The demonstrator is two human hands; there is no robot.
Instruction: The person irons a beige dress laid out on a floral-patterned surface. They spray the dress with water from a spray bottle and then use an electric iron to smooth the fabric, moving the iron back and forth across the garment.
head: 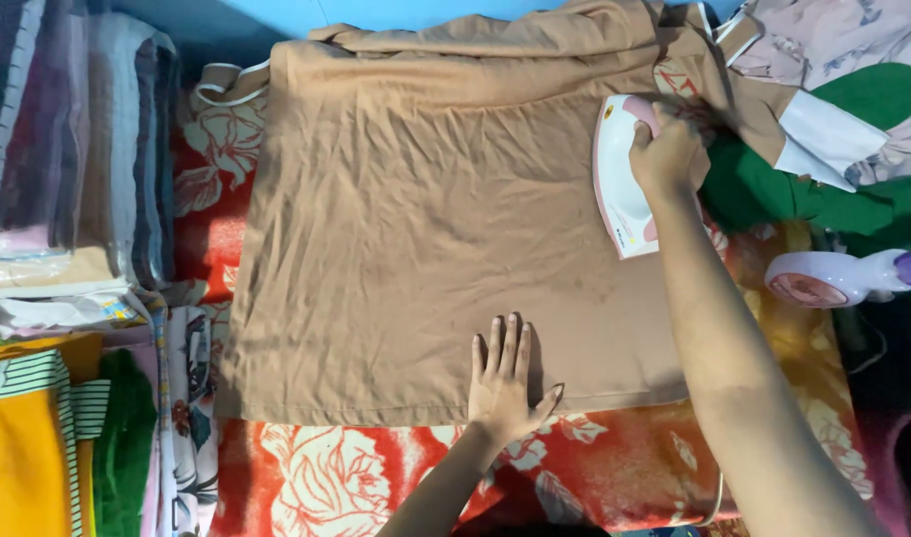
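The right hand is gripping a white-and-pink iron on the tan cotton garment, still largely creased, while the left hand is pressing flat, fingers spread

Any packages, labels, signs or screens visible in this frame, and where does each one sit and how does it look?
No packages, signs or screens show.
Small round mark: on the top of the white and pink iron held by the right hand, yellowish, too small to make out.
Small dark marking: near the iron's lower end, tiny and blurred.
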